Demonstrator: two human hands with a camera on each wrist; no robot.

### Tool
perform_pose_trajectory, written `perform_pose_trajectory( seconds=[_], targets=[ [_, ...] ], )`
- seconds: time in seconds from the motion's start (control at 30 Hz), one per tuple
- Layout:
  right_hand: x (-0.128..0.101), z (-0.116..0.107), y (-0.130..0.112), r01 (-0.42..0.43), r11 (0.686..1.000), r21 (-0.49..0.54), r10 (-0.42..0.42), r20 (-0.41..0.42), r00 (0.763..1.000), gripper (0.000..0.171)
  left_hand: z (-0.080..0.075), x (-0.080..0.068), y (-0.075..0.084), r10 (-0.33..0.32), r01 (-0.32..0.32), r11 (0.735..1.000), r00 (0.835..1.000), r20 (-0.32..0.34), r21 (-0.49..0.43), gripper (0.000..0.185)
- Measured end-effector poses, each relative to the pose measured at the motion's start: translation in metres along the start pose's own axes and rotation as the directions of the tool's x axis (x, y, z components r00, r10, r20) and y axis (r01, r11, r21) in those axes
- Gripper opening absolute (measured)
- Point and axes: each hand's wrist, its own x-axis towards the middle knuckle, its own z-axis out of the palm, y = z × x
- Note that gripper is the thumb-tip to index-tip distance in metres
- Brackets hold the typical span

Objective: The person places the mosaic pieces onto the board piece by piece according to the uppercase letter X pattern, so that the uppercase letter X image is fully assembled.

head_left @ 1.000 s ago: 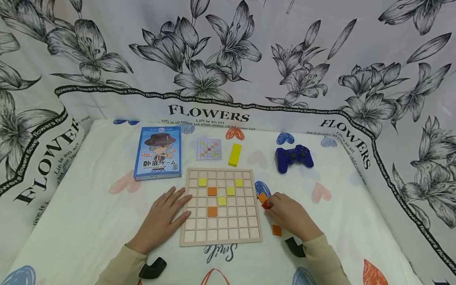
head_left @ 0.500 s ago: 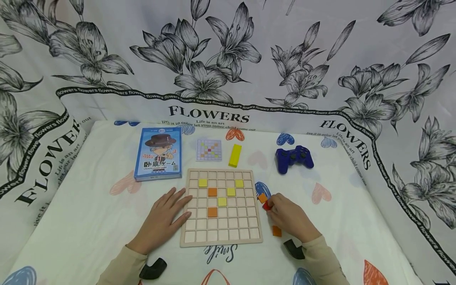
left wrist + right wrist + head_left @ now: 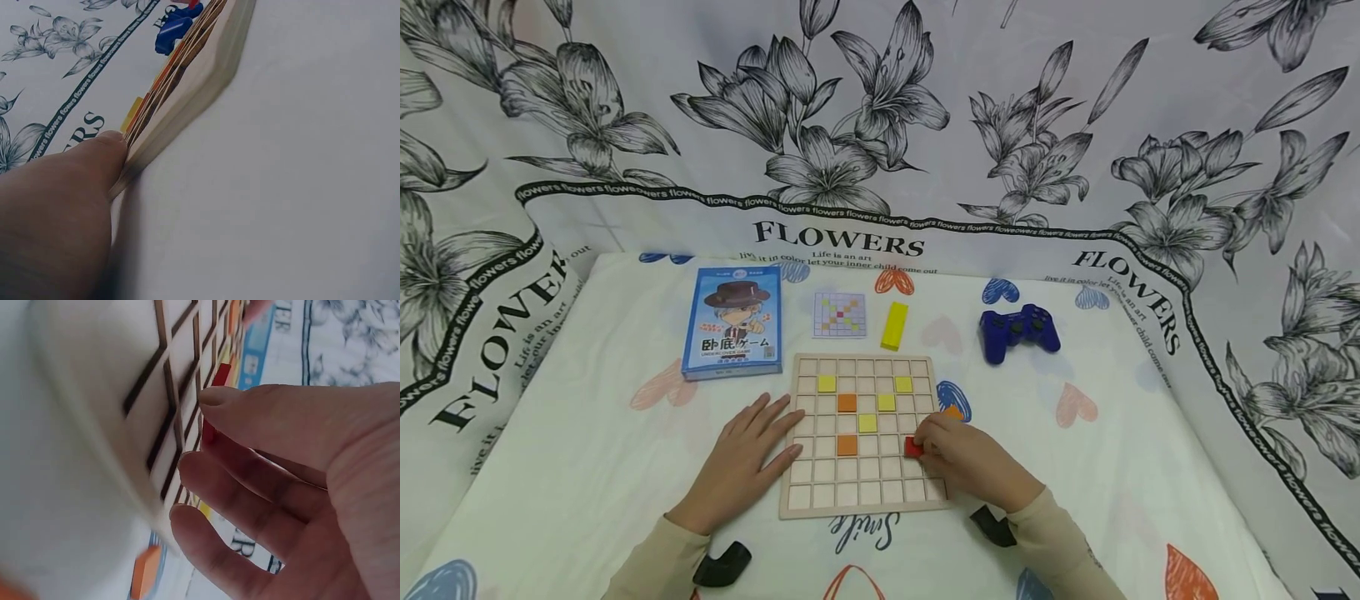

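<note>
A wooden grid board [image 3: 880, 497] lies flat in the head view, with several yellow tiles [image 3: 867, 423] and two orange tiles [image 3: 847, 446] in its squares. My right hand [image 3: 973, 458] pinches a red tile [image 3: 913, 447] over the board's right side. In the right wrist view, thumb and forefinger hold that red square [image 3: 220, 375] tilted on edge, near the grid lines. My left hand [image 3: 741, 467] rests with spread, straight fingers at the board's left edge. The left wrist view shows its thumb [image 3: 109, 150] against the board's rim.
A loose orange tile [image 3: 953, 412] lies right of the board. Behind the board are a blue game box [image 3: 733, 321], a small pattern card [image 3: 839, 315], a yellow block [image 3: 894, 326] and a blue game controller [image 3: 1019, 332]. Dark curved pieces [image 3: 722, 565] sit by both wrists.
My right hand has moved left from beside the board to over its right side, bringing the red tile along. The left hand has stayed in place.
</note>
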Motion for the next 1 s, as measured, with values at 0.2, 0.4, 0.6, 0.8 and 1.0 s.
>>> perform_pose_trajectory(
  seconds=[0.2,0.4,0.6,0.8,1.0],
  targets=[
    [0.016,0.004,-0.008,0.039,0.999,-0.02,-0.038,0.032,0.999,0.013,0.0,0.001,-0.001,-0.004,0.004,1.0,1.0,0.005,0.008,0.056],
    [0.025,0.006,-0.015,0.051,0.997,-0.065,-0.049,0.041,0.998,0.011,0.001,0.001,-0.001,-0.01,0.009,1.0,1.0,0.009,0.012,0.056],
    [0.03,0.007,-0.017,0.067,0.994,-0.086,-0.064,0.044,0.997,0.012,0.001,0.0,-0.001,-0.01,0.01,1.0,1.0,0.008,0.01,0.056],
    [0.032,0.008,-0.015,0.101,0.99,-0.102,-0.098,0.032,0.995,0.012,0.0,0.0,-0.001,-0.006,0.006,1.0,1.0,0.001,0.01,0.056],
    [0.031,0.01,-0.014,0.105,0.989,-0.103,-0.103,0.024,0.994,0.012,-0.001,0.0,0.0,-0.003,0.003,1.0,1.0,-0.001,0.005,0.055]
  ],
)
